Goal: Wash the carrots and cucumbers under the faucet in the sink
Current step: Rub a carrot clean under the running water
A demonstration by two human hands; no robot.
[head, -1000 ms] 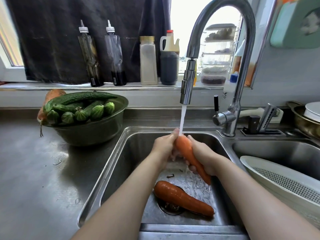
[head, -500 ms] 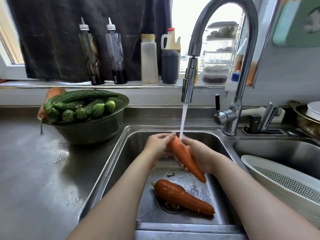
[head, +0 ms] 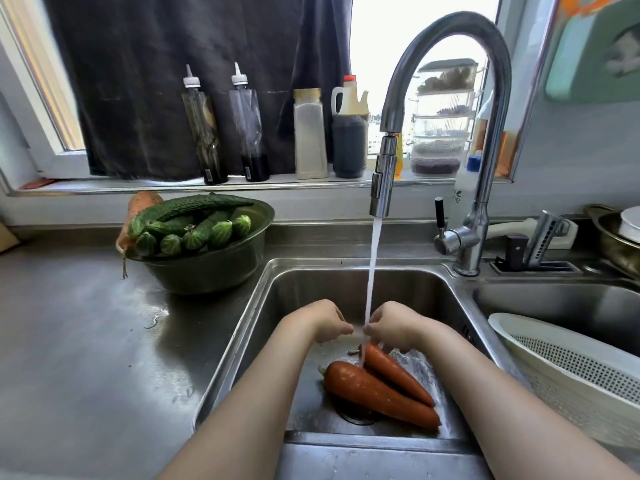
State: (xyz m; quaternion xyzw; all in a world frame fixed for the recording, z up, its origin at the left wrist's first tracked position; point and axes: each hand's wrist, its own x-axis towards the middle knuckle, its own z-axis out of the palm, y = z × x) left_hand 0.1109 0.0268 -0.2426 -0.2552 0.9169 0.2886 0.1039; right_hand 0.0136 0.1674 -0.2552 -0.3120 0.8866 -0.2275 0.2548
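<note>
Two orange carrots lie side by side on the bottom of the steel sink (head: 311,285): a thick one (head: 374,393) over the drain and a slimmer one (head: 394,372) to its right. Water runs from the faucet (head: 383,181) and falls between my hands onto the slimmer carrot's thick end. My right hand (head: 394,323) has its curled fingertips on that end. My left hand (head: 320,322) hovers just left of the stream, fingers loosely curled, holding nothing. Several cucumbers (head: 194,209) and another carrot (head: 140,202) sit in a green bowl (head: 214,268) on the left counter.
A white colander (head: 571,368) leans in the second basin on the right. Bottles (head: 204,133) and jars stand on the windowsill behind the sink. A knife holder (head: 540,251) and a metal pot (head: 609,237) sit at the right back. The counter (head: 86,341) to the left is wet.
The carrot that both hands held and rubbed under the stream has come down onto the sink bottom beside the other carrot. My left hand has let go of it.
</note>
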